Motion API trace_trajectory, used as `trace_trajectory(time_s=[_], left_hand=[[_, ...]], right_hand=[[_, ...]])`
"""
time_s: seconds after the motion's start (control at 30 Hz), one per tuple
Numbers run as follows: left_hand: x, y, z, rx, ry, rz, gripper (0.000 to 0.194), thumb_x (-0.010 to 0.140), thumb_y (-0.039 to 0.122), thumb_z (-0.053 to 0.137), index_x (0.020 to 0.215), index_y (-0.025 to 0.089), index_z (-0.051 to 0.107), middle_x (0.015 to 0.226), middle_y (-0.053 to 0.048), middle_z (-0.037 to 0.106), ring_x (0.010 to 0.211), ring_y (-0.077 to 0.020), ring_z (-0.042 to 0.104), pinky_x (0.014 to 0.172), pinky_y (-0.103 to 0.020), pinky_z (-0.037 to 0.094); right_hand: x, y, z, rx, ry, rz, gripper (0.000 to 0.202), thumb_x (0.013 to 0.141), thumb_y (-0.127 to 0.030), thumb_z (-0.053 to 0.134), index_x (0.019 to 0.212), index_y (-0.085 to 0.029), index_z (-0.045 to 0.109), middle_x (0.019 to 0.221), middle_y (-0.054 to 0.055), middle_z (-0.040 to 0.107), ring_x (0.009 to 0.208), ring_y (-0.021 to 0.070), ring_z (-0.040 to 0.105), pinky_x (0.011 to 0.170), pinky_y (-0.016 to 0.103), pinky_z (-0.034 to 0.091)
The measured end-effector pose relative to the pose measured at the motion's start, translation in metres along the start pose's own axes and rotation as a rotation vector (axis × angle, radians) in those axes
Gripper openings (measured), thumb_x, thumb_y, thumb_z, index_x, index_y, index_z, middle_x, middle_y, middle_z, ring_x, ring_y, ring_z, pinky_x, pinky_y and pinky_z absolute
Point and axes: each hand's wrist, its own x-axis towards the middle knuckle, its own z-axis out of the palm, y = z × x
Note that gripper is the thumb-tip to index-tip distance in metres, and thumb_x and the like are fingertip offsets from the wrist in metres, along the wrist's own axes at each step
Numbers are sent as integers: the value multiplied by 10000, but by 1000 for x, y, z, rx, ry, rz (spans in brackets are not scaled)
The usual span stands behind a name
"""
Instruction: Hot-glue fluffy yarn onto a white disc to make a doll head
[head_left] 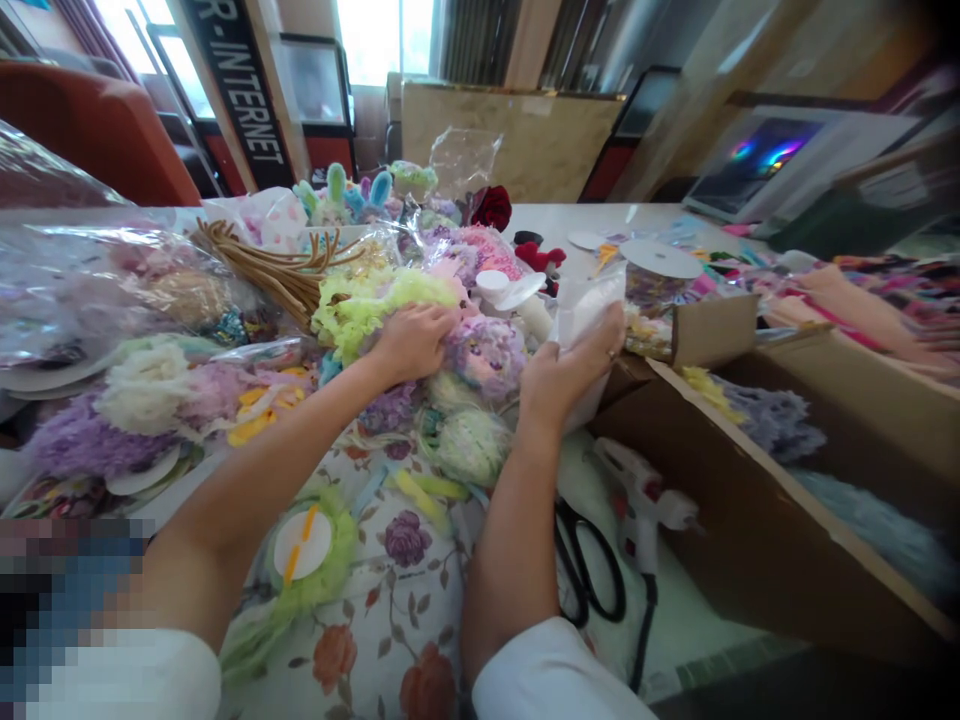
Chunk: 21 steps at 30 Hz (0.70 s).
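My left hand (pixel 420 340) reaches into a heap of craft pieces, its fingers curled down between lime-green frilly yarn (pixel 375 300) and a lilac fluffy ball (pixel 486 358). Its fingertips are hidden, so what they hold, if anything, does not show. To the right, my right hand (pixel 576 362) grips a whitish, see-through plastic packet (pixel 589 300) upright, thumb on the near side. Below the hands lies a pale green ball of yarn (pixel 474 445). On the flowered cloth (pixel 405 610) rests a green gauzy piece (pixel 341 540) with a white disc (pixel 301 545).
Black-handled scissors (pixel 589 570) and a white glue gun (pixel 645 500) lie right of my right forearm. An open cardboard box (pixel 750 520) with grey and yellow yarn stands beyond them. Brown stems (pixel 262 270), plastic-wrapped bundles (pixel 150 290) and purple yarn (pixel 97 435) crowd the left.
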Motion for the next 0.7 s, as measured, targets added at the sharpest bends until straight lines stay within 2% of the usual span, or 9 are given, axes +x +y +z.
trace_trajectory(time_s=[0.1,0.2,0.27,0.43,0.6,0.7], left_hand=[[5,11,0,-213,8,-91,413,849,347,521,1218,162,534,1176,-131,596,1062,-264,595,925,-392,465],[6,28,7,-329,-74,-13,823,768,578,632,1430,177,353,1434,-177,423,1266,-320,487,1017,-440,430],[6,42,13,-301,-88,22,928,712,604,681,1466,199,321,1503,-188,335,1356,-368,388,1059,-488,392],[7,71,17,-224,-83,49,944,655,528,738,1462,246,336,1504,-181,331,1371,-397,340,1057,-547,377],[5,83,19,-160,-163,3,817,673,410,727,1404,261,394,1421,-155,422,1257,-381,440,993,-524,438],[2,80,24,-218,-129,-25,696,699,394,704,1333,247,456,1356,-130,456,1215,-341,475,998,-482,454]], right_hand=[[0,3,3,-1,30,-23,773,671,-65,383,1442,-48,322,1503,204,375,1445,238,300,1182,487,238],[0,6,6,-28,31,-42,796,671,-66,382,1459,-140,304,1507,161,372,1447,243,302,1162,527,263],[1,7,6,-34,25,-41,799,668,-69,381,1460,-133,296,1504,166,373,1449,247,297,1160,532,262],[0,1,-1,-11,-22,-7,748,703,-87,383,1443,-20,299,1499,231,364,1448,251,287,1179,480,235],[0,0,-1,32,-11,9,738,701,-83,385,1435,-35,321,1511,215,362,1450,229,280,1185,467,228],[1,2,1,35,7,11,760,677,-86,385,1435,-86,327,1501,181,384,1442,215,306,1178,472,242]])
